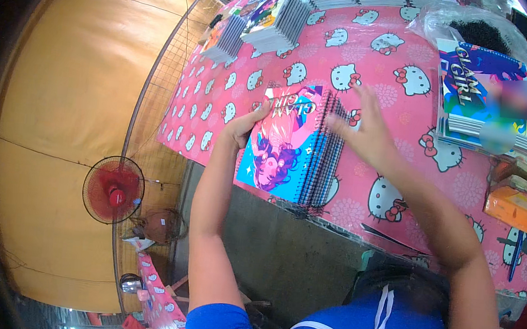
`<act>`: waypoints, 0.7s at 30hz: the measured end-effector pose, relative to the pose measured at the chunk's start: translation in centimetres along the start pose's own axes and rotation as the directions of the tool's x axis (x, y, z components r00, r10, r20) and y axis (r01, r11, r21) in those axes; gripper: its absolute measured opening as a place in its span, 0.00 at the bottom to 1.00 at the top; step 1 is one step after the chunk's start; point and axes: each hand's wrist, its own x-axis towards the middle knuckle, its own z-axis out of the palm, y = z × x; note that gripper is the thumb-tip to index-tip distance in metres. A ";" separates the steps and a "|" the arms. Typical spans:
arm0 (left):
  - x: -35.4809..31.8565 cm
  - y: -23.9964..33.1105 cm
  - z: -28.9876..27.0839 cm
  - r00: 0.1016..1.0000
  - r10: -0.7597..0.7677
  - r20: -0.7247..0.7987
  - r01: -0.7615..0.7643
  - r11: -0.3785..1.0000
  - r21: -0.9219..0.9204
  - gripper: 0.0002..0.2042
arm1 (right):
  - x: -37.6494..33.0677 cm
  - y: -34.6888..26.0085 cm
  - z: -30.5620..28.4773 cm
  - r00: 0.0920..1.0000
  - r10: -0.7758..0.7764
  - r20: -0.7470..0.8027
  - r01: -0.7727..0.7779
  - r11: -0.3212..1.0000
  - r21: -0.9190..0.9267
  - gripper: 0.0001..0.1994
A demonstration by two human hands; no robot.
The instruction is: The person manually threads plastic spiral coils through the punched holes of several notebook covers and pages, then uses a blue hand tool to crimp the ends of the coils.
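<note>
A stack of spiral notebooks (278, 144) with a pink and blue illustrated cover stands in front of me at the near edge of the table. My left hand (246, 127) grips its left side, with the thumb on the top cover and the other fingers partly hidden. Black wire coils run down the right side of the stack. Beside those coils, my right hand (363, 133) is open, its fingers apart and slightly blurred. Whether it touches the coils, I cannot tell.
A pink cat-patterned cloth (381, 90) covers the table. More notebook piles (279, 23) stand at the far left, another stack (491, 101) at the right. Near that lie an orange block (510, 207) and blue pens (523, 250). A red fan (114, 189) is at the left.
</note>
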 end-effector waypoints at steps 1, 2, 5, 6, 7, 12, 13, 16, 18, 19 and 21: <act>-0.1 -0.3 -0.1 1.000 0.003 0.000 -0.003 1.000 -0.006 0.31 | 0.3 0.9 0.0 0.997 0.076 0.020 -0.078 0.986 0.144 0.39; -0.3 -0.9 0.1 0.991 0.113 -0.076 -0.105 0.990 0.096 0.37 | 0.8 1.9 -0.3 0.989 0.141 0.036 -0.145 0.949 0.279 0.34; -1.5 -7.5 -4.2 0.923 0.378 -0.068 -0.377 0.859 -0.346 0.40 | 1.2 2.5 0.6 0.966 0.251 0.062 -0.252 0.861 0.441 0.26; -1.6 -9.0 -3.3 0.886 0.459 -0.067 -0.437 0.779 -0.449 0.37 | 1.2 3.1 0.7 0.956 0.290 0.035 -0.275 0.853 0.443 0.24; -2.0 -10.9 -1.7 0.842 0.533 -0.081 -0.486 0.684 -0.544 0.35 | 1.5 3.6 1.1 0.955 0.295 0.043 -0.281 0.846 0.452 0.24; -2.6 -14.0 6.1 0.517 0.610 -0.600 -0.850 0.448 -0.278 0.34 | 3.9 4.5 5.1 0.954 0.273 -0.121 -0.181 0.850 0.494 0.27; -2.5 -13.9 7.6 0.431 0.583 -0.689 -0.884 0.426 -0.193 0.35 | 3.7 4.5 5.1 0.960 0.255 -0.112 -0.177 0.870 0.460 0.27; -2.2 -15.1 7.2 0.288 0.459 -0.840 -0.921 0.373 -0.113 0.37 | 2.3 3.2 4.8 0.978 0.208 -0.021 -0.181 0.891 0.417 0.29; -1.6 -15.1 7.3 0.294 0.415 -0.861 -0.934 0.317 -0.166 0.37 | 2.1 4.0 4.5 0.978 0.197 0.070 -0.208 0.872 0.443 0.30; -1.5 -15.1 7.3 0.308 0.411 -0.858 -0.938 0.279 -0.203 0.38 | 2.2 4.3 4.5 0.974 0.204 0.098 -0.225 0.842 0.491 0.31; -1.1 -15.4 7.5 0.284 0.378 -0.881 -0.949 0.245 -0.200 0.38 | 2.6 4.1 4.6 0.965 0.209 0.160 -0.264 0.771 0.580 0.32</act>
